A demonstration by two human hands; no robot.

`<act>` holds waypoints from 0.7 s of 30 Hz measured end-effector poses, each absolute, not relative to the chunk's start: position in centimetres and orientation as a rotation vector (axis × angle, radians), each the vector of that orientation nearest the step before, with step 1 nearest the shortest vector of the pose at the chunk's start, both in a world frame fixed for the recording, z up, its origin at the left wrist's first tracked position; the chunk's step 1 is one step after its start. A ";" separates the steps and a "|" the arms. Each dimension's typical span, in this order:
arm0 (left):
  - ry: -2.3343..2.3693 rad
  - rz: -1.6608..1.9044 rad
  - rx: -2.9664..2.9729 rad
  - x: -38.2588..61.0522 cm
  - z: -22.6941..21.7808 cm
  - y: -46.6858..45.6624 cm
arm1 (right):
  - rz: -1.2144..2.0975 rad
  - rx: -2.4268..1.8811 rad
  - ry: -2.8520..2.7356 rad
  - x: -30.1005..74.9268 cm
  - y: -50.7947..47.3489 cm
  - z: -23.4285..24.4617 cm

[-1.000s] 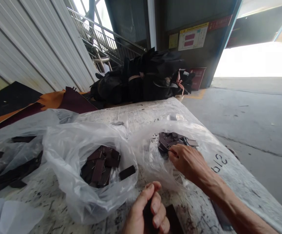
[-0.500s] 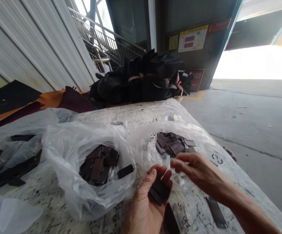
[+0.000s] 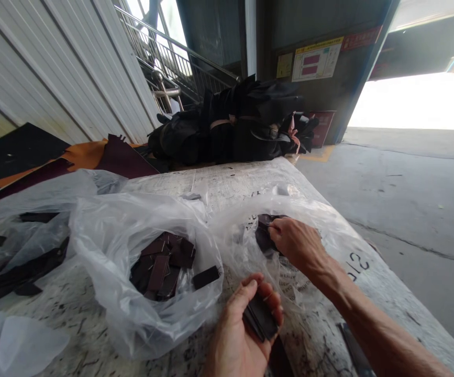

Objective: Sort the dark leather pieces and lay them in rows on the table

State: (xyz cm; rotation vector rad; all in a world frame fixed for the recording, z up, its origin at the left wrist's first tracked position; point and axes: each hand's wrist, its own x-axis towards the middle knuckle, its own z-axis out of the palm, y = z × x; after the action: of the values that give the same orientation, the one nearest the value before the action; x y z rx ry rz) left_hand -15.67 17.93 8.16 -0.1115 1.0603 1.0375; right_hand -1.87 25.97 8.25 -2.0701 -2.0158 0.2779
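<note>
My left hand [image 3: 239,330] is palm up, with its fingers curled round a small stack of dark leather pieces [image 3: 261,316]. Ahead and to the right, my right hand [image 3: 295,238] reaches into the right plastic bag [image 3: 230,235], its fingers pinched at the dark leather piece [image 3: 265,235] in the pile there. My hand and wrist cover much of that pile. The middle plastic bag [image 3: 104,246] stands open beside my left hand, holding a heap of brown leather pieces [image 3: 158,269]. One black piece [image 3: 206,277] rests apart on its inner right side.
A left plastic bag [image 3: 50,256] holds black strips. More dark pieces lie on the worn white table [image 3: 195,178] under my left hand and right forearm. Large leather sheets [image 3: 89,156] lie at the back left, and tied black bundles [image 3: 230,125] sit beyond the table.
My right hand has moved forward from near my left fingertips into the right bag and closed at its pile. The left hand keeps its stack, fingers curled tighter. The view shifted slightly.
</note>
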 end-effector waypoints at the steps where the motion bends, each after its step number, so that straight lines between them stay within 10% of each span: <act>1: 1.055 1.042 -0.104 -15.7 8.2 17.8 | 0.259 -2.075 -2.008 -1.8 25.2 8.6; 12: 1.006 1.067 -0.166 -15.1 8.1 17.9 | 0.630 -1.599 -2.024 -1.4 17.5 10.2; 21: 1.046 1.006 -0.163 -15.3 8.0 17.7 | 0.218 -2.010 -1.822 1.2 27.7 5.9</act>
State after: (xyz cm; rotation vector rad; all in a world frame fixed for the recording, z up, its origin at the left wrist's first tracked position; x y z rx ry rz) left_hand -15.27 17.67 7.99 -0.1626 1.0456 1.0064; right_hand 1.21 27.73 5.87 -2.0097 -1.8219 0.2176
